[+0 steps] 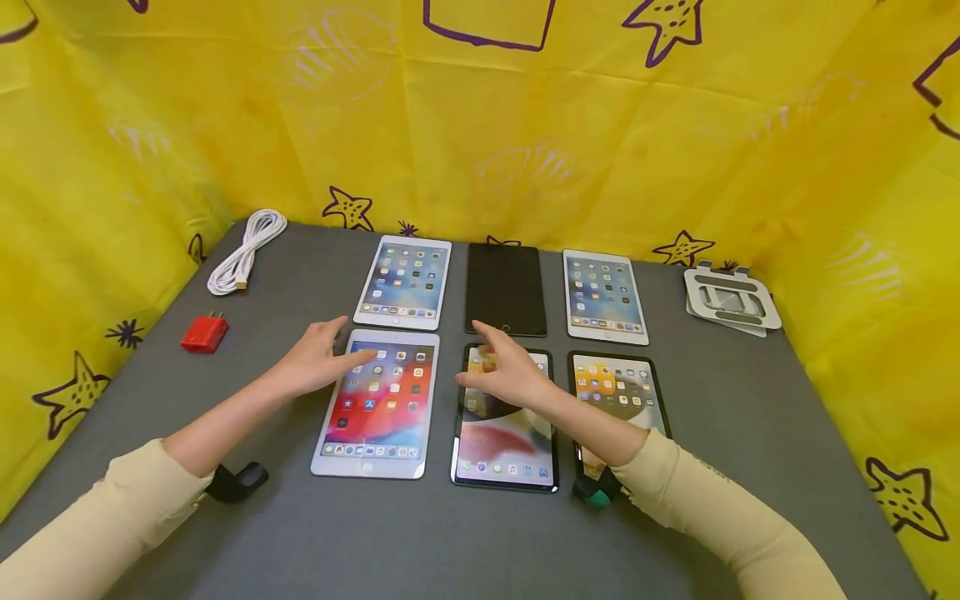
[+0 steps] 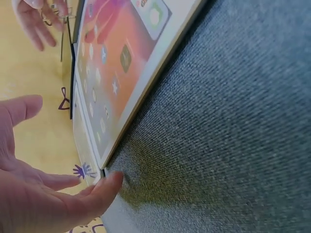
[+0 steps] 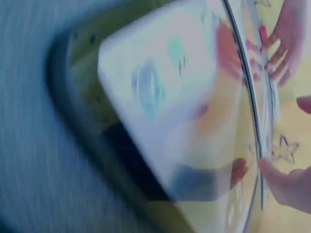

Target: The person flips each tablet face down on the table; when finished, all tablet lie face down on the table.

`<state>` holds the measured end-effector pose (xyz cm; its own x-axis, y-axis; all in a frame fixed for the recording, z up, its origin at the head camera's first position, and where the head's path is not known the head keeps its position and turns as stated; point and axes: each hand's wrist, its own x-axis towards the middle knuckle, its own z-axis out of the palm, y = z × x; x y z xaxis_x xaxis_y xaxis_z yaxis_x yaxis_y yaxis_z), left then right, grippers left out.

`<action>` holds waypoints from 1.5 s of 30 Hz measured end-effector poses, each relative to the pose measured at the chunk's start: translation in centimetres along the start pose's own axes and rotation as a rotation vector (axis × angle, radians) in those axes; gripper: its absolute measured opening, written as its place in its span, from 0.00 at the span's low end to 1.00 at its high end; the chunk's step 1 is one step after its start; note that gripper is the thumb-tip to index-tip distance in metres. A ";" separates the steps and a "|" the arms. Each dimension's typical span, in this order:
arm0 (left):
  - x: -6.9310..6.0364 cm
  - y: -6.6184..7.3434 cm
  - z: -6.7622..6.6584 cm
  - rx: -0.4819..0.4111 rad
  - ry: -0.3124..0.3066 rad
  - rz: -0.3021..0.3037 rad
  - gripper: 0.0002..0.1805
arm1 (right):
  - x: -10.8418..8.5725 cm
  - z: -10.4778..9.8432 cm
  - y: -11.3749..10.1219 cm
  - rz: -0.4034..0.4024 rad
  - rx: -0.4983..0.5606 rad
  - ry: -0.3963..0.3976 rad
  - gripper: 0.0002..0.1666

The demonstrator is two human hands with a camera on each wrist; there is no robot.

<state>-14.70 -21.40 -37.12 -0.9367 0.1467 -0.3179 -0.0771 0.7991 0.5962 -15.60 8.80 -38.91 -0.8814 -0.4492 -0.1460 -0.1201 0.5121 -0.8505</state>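
My left hand [image 1: 318, 360] is over the upper left corner of a white-framed tablet [image 1: 378, 417] with a lit red and blue screen. Its thumb reaches above the screen; in the left wrist view the fingers [image 2: 99, 194] are near the tablet's corner, and whether they touch it is unclear. My right hand [image 1: 512, 368] is held over the top part of a dark-framed tablet [image 1: 502, 446] in the front middle, thumb and fingers spread and nothing between them. To its right, a second dark-framed tablet [image 1: 622, 387] lies partly under my right forearm.
Behind lie a white tablet [image 1: 403, 283], a black-screened tablet [image 1: 506, 287] and another white tablet [image 1: 604, 296]. A coiled white cable [image 1: 247, 250] and red plug adapter [image 1: 205, 333] are at left. A folded grey-white stand [image 1: 731, 298] lies back right. Yellow cloth [image 1: 487, 108] encloses the table's sides.
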 end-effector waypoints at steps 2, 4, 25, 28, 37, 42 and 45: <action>-0.2 -0.2 -0.2 -0.021 -0.023 -0.032 0.51 | -0.2 0.7 -0.4 0.057 0.158 -0.042 0.49; -0.3 -0.3 -0.3 -0.093 -0.071 -0.070 0.49 | -0.3 1.3 -0.7 0.108 0.280 -0.093 0.45; -0.3 -2.1 -2.0 -0.678 -0.315 -0.234 0.38 | -0.4 3.4 -2.0 0.299 0.734 -0.231 0.39; -0.2 -2.5 -2.0 -0.688 -0.317 -0.206 0.35 | -0.4 3.4 -1.9 0.310 0.742 -0.231 0.37; -0.5 -2.4 -3.0 -0.706 -0.273 -0.139 0.27 | -0.2 3.6 -2.1 0.323 0.771 -0.254 0.32; -0.8 -1.1 -4.1 -0.690 -0.279 -0.075 0.29 | 0.0 4.2 -2.3 0.309 0.805 -0.286 0.31; -1.1 -0.6 -4.5 -0.680 -0.275 -0.060 0.28 | 0.2 4.6 -2.4 0.315 0.816 -0.303 0.31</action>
<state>-15.14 -24.66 -33.77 -0.8117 0.3266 -0.4842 -0.4036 0.2856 0.8692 -13.40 4.11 -39.24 -0.6477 -0.6083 -0.4588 0.5650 0.0205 -0.8248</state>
